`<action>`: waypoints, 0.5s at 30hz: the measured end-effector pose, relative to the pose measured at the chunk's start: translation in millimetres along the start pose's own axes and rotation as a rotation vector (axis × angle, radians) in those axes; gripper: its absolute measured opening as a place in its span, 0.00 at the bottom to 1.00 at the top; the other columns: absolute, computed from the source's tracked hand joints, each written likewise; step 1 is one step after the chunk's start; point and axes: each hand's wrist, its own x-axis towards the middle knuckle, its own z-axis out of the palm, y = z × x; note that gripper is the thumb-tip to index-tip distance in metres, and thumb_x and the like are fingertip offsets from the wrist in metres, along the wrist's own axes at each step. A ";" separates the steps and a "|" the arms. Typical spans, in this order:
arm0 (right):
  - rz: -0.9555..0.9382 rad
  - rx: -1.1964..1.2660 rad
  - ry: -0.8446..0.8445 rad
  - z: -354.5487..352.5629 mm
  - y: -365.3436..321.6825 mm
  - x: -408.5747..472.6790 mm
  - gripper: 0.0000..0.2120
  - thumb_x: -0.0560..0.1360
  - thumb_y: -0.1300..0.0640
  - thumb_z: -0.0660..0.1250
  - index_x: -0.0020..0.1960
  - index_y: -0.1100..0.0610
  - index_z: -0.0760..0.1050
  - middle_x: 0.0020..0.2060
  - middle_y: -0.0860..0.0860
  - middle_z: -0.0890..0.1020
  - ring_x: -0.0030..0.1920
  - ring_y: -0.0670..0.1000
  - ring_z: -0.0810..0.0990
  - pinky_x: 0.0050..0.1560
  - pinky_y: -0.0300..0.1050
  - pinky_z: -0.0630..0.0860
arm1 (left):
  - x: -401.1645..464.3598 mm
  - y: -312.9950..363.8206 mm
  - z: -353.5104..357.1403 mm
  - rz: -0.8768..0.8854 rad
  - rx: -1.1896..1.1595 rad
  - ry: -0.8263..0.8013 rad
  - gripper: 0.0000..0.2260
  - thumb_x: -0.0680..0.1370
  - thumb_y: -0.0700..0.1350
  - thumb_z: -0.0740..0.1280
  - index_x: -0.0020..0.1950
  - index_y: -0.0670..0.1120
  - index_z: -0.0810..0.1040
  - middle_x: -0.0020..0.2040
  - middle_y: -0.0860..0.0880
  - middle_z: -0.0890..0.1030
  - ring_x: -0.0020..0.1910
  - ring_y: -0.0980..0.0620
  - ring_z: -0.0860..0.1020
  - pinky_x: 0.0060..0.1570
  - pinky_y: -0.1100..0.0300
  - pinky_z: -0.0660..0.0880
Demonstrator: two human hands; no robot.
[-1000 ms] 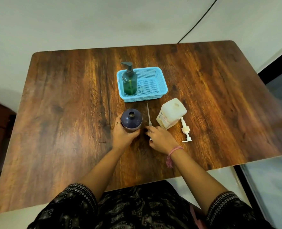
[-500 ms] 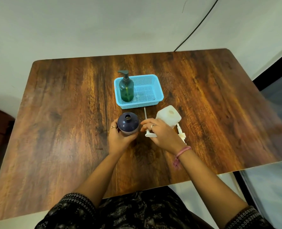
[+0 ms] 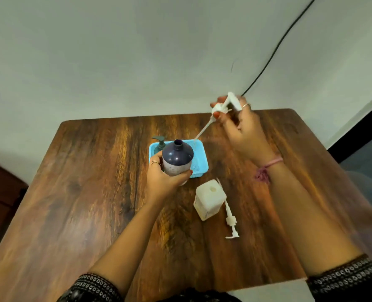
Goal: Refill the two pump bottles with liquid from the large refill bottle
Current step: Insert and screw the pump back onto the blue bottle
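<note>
My left hand [image 3: 163,179] grips a dark navy bottle [image 3: 177,158] with an open neck, held up above the table in front of the blue basket [image 3: 200,168]. My right hand [image 3: 241,129] is raised high at the back right and holds a white pump head [image 3: 221,107], whose long tube slants down toward the basket. A green pump bottle [image 3: 160,144] stands in the basket, mostly hidden behind the navy bottle. The white refill bottle [image 3: 209,199] stands open on the table, with a second white pump [image 3: 230,219] lying beside it on its right.
The wooden table [image 3: 93,192] has rounded far corners. A black cable [image 3: 272,55] runs up the pale wall behind. A dark edge and a glass-like surface lie to the right of the table.
My right hand picked the white pump off the table and lifted it up and back. My left hand raised the navy bottle off the table. The camera tilted.
</note>
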 end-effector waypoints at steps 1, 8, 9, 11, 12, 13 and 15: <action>-0.021 0.022 0.001 -8.0 -6.7 14.2 0.14 0.79 0.60 0.64 0.63 0.60 0.69 0.55 0.51 0.80 0.55 0.44 0.80 0.54 0.36 0.76 | 6.5 9.0 3.6 0.011 0.009 0.018 0.29 0.65 0.37 0.79 0.59 0.50 0.68 0.52 0.60 0.75 0.47 0.74 0.76 0.39 0.75 0.74; -0.223 0.142 0.006 -58.5 -55.1 93.4 0.08 0.79 0.56 0.63 0.57 0.52 0.69 0.54 0.53 0.82 0.53 0.52 0.81 0.46 0.40 0.75 | 47.0 65.7 26.7 0.101 0.069 0.135 0.33 0.62 0.44 0.81 0.61 0.51 0.68 0.57 0.51 0.76 0.51 0.55 0.79 0.47 0.63 0.78; -0.236 0.160 -0.007 -63.8 -60.1 100.5 0.08 0.79 0.56 0.63 0.58 0.53 0.69 0.54 0.53 0.82 0.53 0.52 0.81 0.46 0.40 0.75 | 52.0 72.3 30.3 0.111 0.072 0.145 0.33 0.62 0.45 0.81 0.62 0.50 0.69 0.57 0.51 0.77 0.52 0.54 0.79 0.48 0.61 0.79; -0.266 0.177 -0.038 -73.0 -68.3 113.4 0.09 0.79 0.57 0.63 0.59 0.56 0.69 0.54 0.54 0.82 0.51 0.49 0.81 0.45 0.39 0.75 | 61.7 87.2 37.6 0.132 0.073 0.164 0.33 0.61 0.45 0.81 0.62 0.50 0.69 0.57 0.50 0.77 0.53 0.52 0.79 0.50 0.59 0.80; -0.276 0.176 -0.053 -76.4 -71.0 118.5 0.10 0.79 0.57 0.63 0.59 0.57 0.69 0.53 0.54 0.82 0.50 0.47 0.81 0.45 0.38 0.74 | 65.5 93.5 41.0 0.140 0.072 0.168 0.33 0.61 0.45 0.81 0.61 0.51 0.70 0.57 0.49 0.76 0.53 0.52 0.78 0.50 0.58 0.80; -0.285 0.176 -0.066 -80.3 -74.1 123.6 0.10 0.79 0.57 0.63 0.59 0.58 0.69 0.53 0.54 0.82 0.48 0.46 0.81 0.45 0.38 0.74 | 69.4 100.4 44.8 0.151 0.069 0.177 0.32 0.61 0.46 0.81 0.60 0.51 0.70 0.57 0.49 0.77 0.53 0.52 0.78 0.50 0.57 0.80; -0.297 0.178 -0.092 -88.0 -78.9 132.6 0.11 0.79 0.58 0.63 0.60 0.59 0.69 0.53 0.53 0.82 0.47 0.44 0.80 0.45 0.37 0.74 | 75.1 112.6 51.6 0.170 0.059 0.194 0.32 0.61 0.47 0.81 0.60 0.52 0.70 0.56 0.50 0.77 0.53 0.52 0.78 0.49 0.57 0.81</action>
